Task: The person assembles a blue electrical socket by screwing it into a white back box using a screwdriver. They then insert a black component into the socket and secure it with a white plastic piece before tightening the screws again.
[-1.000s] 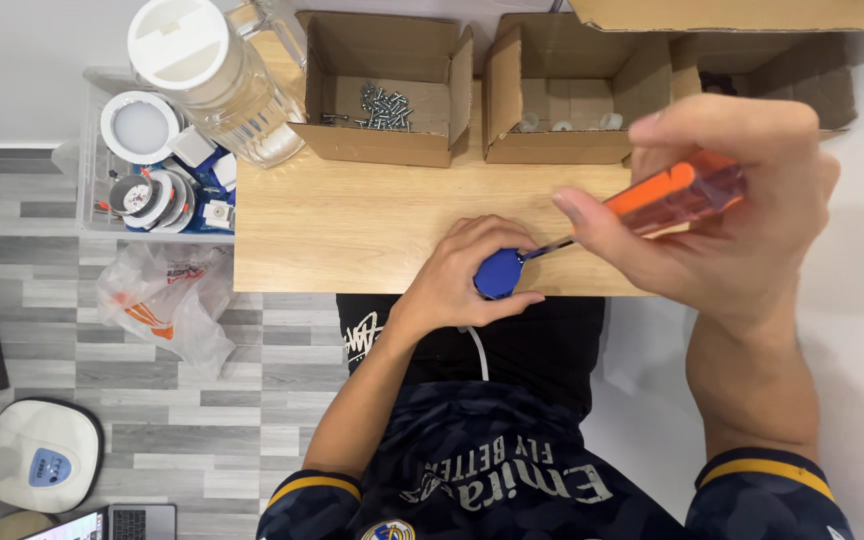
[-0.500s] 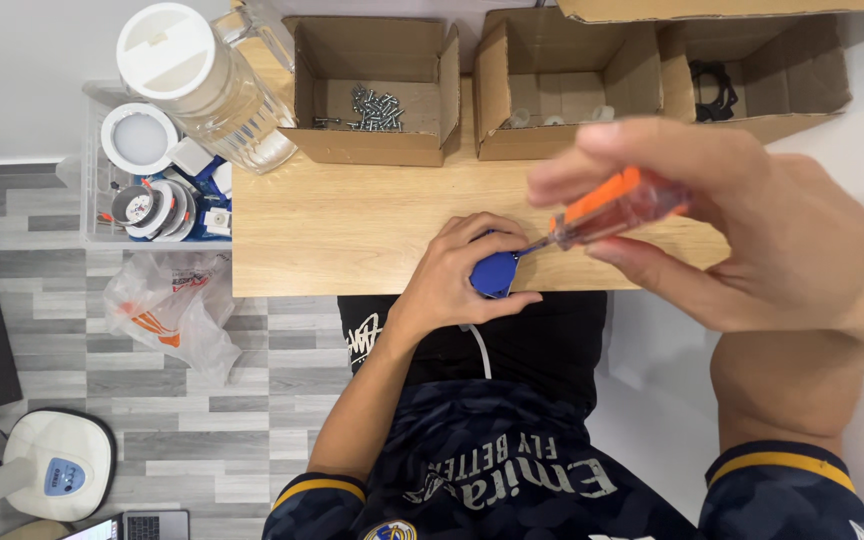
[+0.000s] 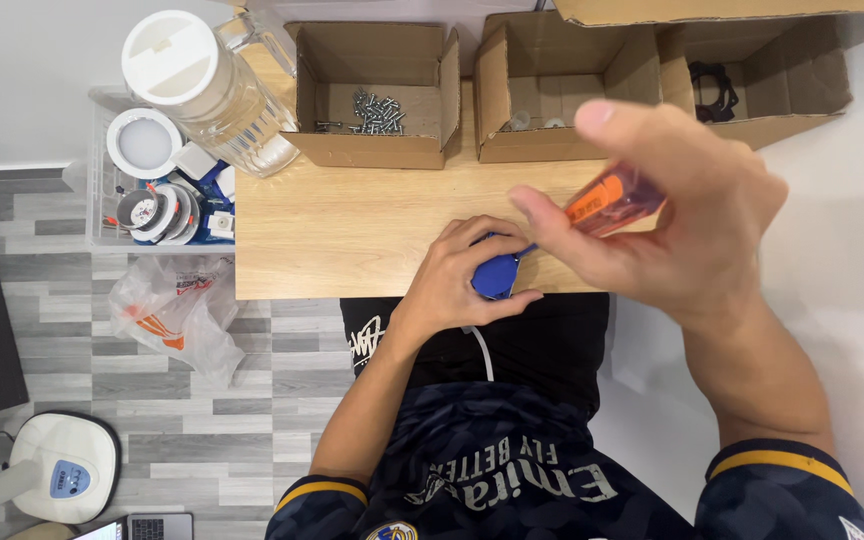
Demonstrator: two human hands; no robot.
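Note:
My left hand [image 3: 457,275] is closed around a small blue round part [image 3: 495,277] at the near edge of the wooden table [image 3: 352,230]. A thin white cord hangs from the part over my lap. My right hand [image 3: 682,215] is raised close to the camera and grips a screwdriver with an orange see-through handle [image 3: 612,200]. Its shaft points down and left toward the blue part, the tip hidden behind my fingers.
At the table's back stand three open cardboard boxes: one with several screws [image 3: 372,110], one with small washers [image 3: 542,100], one with black rings [image 3: 712,75]. A lidded clear jug [image 3: 202,85] is at the back left. A tray of parts [image 3: 157,195] and a plastic bag [image 3: 177,310] are left.
My right hand with the screwdriver has shifted left and closer to the camera, its handle now tilted lower toward the blue part. The left hand stays on the part.

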